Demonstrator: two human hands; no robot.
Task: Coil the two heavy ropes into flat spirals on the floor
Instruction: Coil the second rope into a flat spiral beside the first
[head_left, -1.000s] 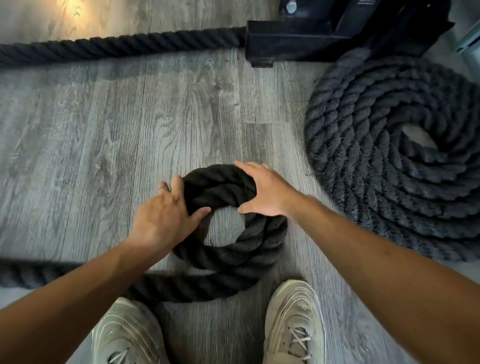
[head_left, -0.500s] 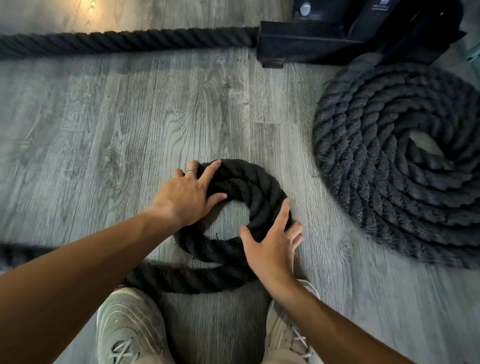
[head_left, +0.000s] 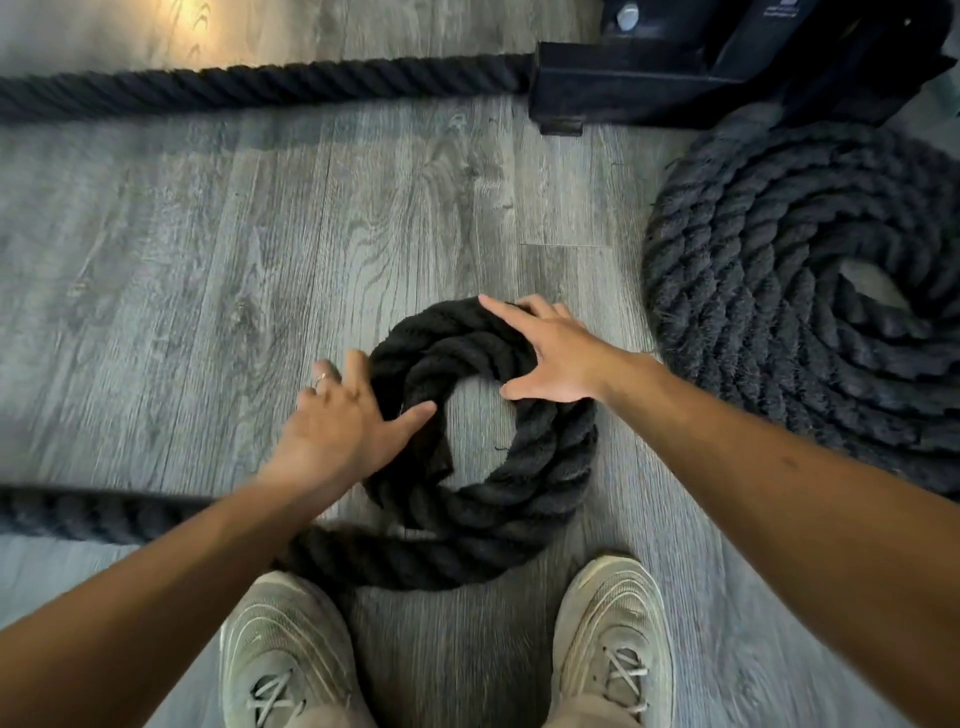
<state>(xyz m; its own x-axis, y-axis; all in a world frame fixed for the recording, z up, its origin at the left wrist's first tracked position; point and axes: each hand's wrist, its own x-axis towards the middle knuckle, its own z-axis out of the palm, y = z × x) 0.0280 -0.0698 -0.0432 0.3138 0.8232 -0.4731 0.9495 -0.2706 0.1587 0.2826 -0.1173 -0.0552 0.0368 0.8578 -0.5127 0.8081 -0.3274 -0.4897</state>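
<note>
both hands (head_left: 337, 426) (head_left: 553, 358) press flat on the small rope coil (head_left: 519, 467)

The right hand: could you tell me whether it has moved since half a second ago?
Yes. The right hand has gone from the near right edge of the small coil to its far edge, towards the black frame.

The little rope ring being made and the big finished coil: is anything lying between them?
No. Between the small coil and the large coil, the head view shows bare floor, crossed only by the right hand.

grey wood floor (head_left: 260, 260) (warm glare), black frame (head_left: 727, 67)
</note>
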